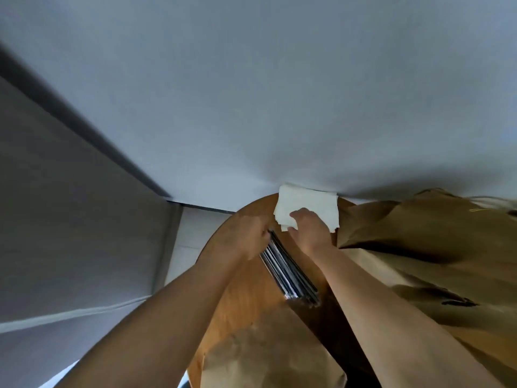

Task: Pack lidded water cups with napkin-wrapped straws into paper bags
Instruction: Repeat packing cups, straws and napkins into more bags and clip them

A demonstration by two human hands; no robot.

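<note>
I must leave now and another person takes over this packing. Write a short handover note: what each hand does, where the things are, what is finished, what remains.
Left hand: grips the far end of the bundle of dark straws lying on the round wooden table.
Right hand: pinches the near edge of the stack of white napkins at the table's far edge.
Brown paper bags lie to the right; another bag lies at the near edge.
Done: nothing visibly wrapped or packed.
Left: take a napkin, wrap a straw, pack it with a cup. No cups are in view.
</note>
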